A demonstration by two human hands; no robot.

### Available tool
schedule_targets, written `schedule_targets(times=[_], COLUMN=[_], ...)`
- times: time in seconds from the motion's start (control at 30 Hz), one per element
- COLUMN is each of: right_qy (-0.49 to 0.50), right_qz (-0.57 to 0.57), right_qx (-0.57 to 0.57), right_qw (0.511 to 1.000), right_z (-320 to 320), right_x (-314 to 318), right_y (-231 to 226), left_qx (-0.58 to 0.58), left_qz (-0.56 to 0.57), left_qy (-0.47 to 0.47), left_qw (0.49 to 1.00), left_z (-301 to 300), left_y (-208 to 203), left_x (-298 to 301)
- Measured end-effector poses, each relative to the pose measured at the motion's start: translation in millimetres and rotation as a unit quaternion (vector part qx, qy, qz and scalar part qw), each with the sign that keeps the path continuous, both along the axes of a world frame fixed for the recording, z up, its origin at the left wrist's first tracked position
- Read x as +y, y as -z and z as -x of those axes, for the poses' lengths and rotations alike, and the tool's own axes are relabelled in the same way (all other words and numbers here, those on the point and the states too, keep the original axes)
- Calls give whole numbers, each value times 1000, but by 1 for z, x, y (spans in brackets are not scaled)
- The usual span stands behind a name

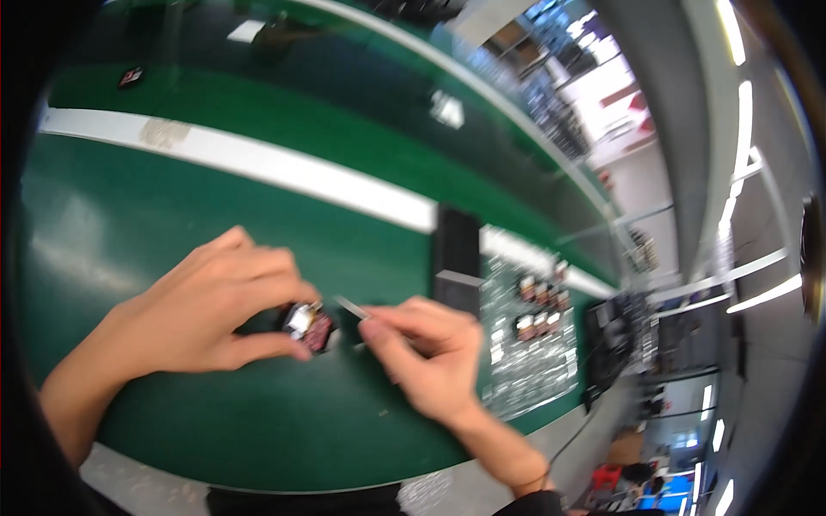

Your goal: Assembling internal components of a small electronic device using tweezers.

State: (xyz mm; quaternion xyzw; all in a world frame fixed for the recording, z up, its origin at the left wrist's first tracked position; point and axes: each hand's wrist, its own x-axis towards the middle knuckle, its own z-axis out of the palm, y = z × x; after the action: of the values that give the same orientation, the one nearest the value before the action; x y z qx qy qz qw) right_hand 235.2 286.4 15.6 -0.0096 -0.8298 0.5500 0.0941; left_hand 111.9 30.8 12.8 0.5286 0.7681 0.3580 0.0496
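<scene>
On the green table [258,421], the right hand [430,353] pinches a thin tool [350,307]; just left, the left hand [228,297] holds a small part [317,331] between thumb and fingers. The part looks light, stiff and probably fragile, best held by its outer edges; blur leaves no label readable. Farther right, clear plastic [527,378] bears at least 2 rows of similar parts [539,325].

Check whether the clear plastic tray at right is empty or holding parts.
Partly filled: small parts sit in rows toward the far end of the clear plastic tray; its nearer portion shows none.
</scene>
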Motion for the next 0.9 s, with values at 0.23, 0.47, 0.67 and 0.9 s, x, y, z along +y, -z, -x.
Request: schedule_targets(times=[0.23,0.47,0.67,0.9], right_qy=[-54,-62,-48,-29], right_qz=[-116,-118,-117,-197], right_qx=[80,74,92,170], right_qw=[989,988,988,965], right_z=[3,3,6,0], right_x=[4,-5,-5,-1], right_y=[4,5,10,10], left_qx=[-30,-20,2,13], left_qz=[-17,2,15,19], left_qy=[7,-6,-3,-21], left_qw=[999,1000,1000,1000], left_z=[4,2,6,4], left_y=[8,6,8,6], left_x=[8,2,3,8])
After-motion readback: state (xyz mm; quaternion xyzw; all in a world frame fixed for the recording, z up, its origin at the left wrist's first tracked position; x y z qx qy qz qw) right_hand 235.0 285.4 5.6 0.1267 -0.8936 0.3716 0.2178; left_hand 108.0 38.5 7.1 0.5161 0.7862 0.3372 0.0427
